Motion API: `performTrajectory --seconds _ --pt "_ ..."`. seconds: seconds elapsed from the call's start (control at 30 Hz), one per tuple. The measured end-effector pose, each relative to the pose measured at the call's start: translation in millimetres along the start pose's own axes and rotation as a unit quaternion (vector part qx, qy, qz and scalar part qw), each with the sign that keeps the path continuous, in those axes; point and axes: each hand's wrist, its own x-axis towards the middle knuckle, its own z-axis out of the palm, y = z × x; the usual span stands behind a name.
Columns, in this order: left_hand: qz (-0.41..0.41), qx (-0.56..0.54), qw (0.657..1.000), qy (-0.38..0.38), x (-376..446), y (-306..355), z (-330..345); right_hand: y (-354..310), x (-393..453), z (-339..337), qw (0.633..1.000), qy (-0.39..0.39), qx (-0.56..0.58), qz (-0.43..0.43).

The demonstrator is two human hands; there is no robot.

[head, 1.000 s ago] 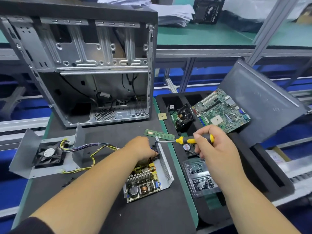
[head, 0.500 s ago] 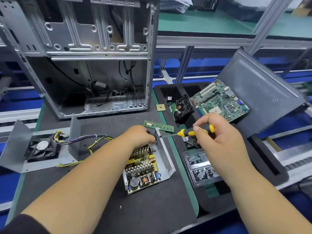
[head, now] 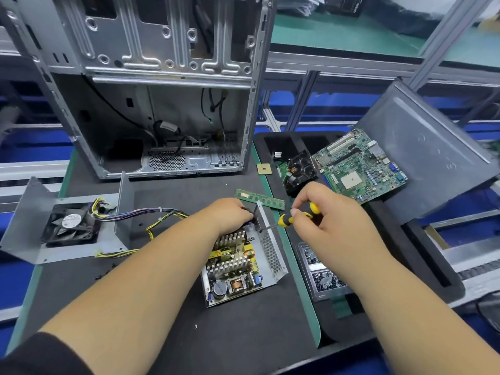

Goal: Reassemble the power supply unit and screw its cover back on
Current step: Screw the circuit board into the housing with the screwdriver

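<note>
Power supply unit [head: 238, 263]: open on the dark mat, circuit board exposed.
Left hand [head: 230, 215]: gripping its far end.
Right hand [head: 327, 220]: holding a yellow-and-black screwdriver [head: 295, 216], tip at the perforated side wall.
Cover [head: 35, 228]: left, with fan [head: 71, 226], wires trailing to the unit.
Memory stick [head: 259, 199]: just beyond the hands.

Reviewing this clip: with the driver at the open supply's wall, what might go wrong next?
The screwdriver tip sits at the power supply wall right beside the left hand; a slip may jab the fingers or the exposed board. The cover, fan attached, lies apart on short wires, so closing it may pinch them.
</note>
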Motion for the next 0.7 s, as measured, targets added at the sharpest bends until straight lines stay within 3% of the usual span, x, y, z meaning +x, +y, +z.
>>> performTrajectory --seconds 0.43,0.7 --pt "-0.007 0.036 0.998 -0.046 5.7 4.1 0.5 -0.2 24.3 28.5 0.991 -0.085 -0.099 -0.015" --pt "0.01 0.07 0.997 -0.043 4.7 4.0 2.4 3.2 32.6 38.0 0.991 -0.084 -0.101 -0.012"
